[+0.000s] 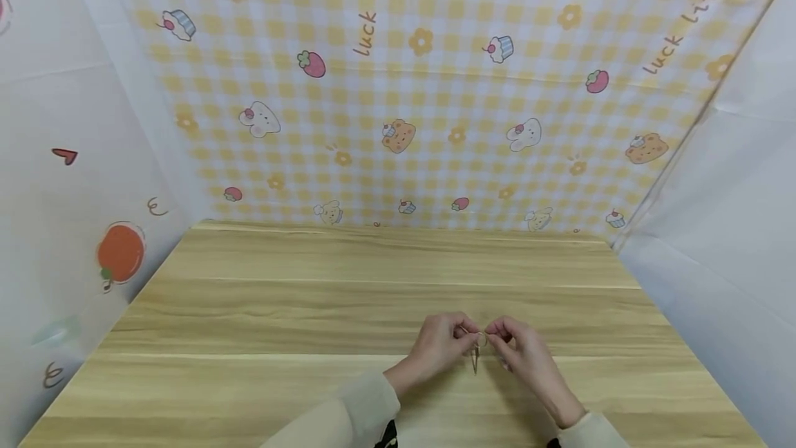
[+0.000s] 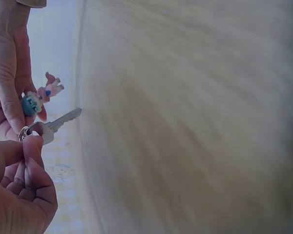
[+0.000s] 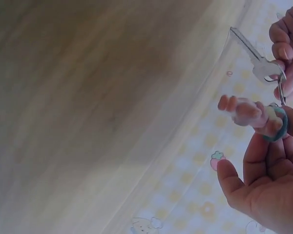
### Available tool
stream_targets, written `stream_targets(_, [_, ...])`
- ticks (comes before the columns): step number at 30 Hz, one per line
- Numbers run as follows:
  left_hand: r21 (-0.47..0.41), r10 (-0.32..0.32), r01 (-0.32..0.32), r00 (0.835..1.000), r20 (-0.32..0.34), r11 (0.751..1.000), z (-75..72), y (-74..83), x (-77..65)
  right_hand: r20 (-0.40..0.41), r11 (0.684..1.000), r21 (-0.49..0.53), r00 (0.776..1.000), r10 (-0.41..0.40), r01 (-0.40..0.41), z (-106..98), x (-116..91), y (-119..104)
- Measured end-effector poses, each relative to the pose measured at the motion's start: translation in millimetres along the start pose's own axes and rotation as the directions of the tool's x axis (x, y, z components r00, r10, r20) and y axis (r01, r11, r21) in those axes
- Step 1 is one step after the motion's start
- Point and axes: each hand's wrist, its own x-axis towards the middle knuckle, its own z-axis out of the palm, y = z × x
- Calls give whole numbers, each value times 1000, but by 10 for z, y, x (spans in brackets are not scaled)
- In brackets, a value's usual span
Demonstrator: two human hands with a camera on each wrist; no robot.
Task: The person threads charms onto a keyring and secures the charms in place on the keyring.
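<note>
A metal key ring [image 1: 481, 339] is held between both hands, close over the wooden table. My left hand [image 1: 438, 343] pinches the ring from the left with thumb and forefinger. From the other side, my right hand [image 1: 525, 355] pinches it too, its other fingers loosely bent. A silver key [image 2: 56, 125] hangs off the ring, teeth pointing away from the hands. Beside the right fingers, a small figurine charm [image 3: 254, 114], pink and white with a teal part, dangles tilted. The exact spot where the right fingertips grip is partly hidden in the right wrist view.
The wooden table [image 1: 249, 323] stretches out around the hands. Behind it hangs a yellow checked cloth [image 1: 373, 88] with cartoon prints. White printed sheets [image 1: 50, 213] close off the left and right sides.
</note>
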Motion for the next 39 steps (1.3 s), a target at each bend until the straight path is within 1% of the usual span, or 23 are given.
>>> stream_targets(2, [23,8,-8,1000,-16,1000,-9,4,-7,-30,1000,-14,1000,-5,4,11,1,-21])
stream_targets(5, [76,23,-20,999,-38,997,-22,11,-13,-66,1000,0,998,-23,24,18,-1,-43])
stream_targets(8, [130,47,-40,997,-54,991,-34,15,-15,-62,997,38,996,-57,59,24,-3,-54])
stream_targets(11, [158,66,-56,996,-59,986,-41,23,-18,-39,996,21,996,-82,83,36,2,-60])
stream_targets(13, [167,81,-70,995,-58,983,-45,30,-24,-30,997,-10,997,-78,77,44,7,-65])
stream_targets(18, [202,115,-99,991,-68,974,-55,40,-38,-42,997,-68,999,-35,32,62,23,-82])
stream_targets(21, [251,150,-127,986,-75,960,-58,39,-44,-59,993,-106,997,-54,48,73,28,-92])
stream_targets(25, [324,205,-170,976,-78,931,-58,44,-52,-79,983,-161,992,-97,83,85,41,-98])
stream_targets(27, [352,227,-185,970,-83,917,-59,47,-55,-72,982,-170,993,-94,80,87,49,-103])
stream_targets(29, [374,248,-199,965,-90,906,-59,46,-57,-51,987,-155,997,-61,52,84,55,-115])
stream_targets(31, [389,261,-205,961,-97,898,-58,42,-58,-19,993,-118,1000,-1,-2,79,66,-128])
stream_targets(33, [397,271,-210,957,-102,893,-58,37,-61,36,996,-41,996,81,-79,68,75,-134])
stream_targets(34, [399,276,-213,956,-105,892,-57,33,-61,65,993,7,990,121,-122,61,80,-137])
stream_targets(37, [403,291,-223,949,-117,887,-57,25,-63,154,963,137,966,209,-231,40,89,-133])
stream_targets(39, [404,302,-230,945,-123,886,-61,23,-64,195,940,203,952,237,-275,28,89,-129])
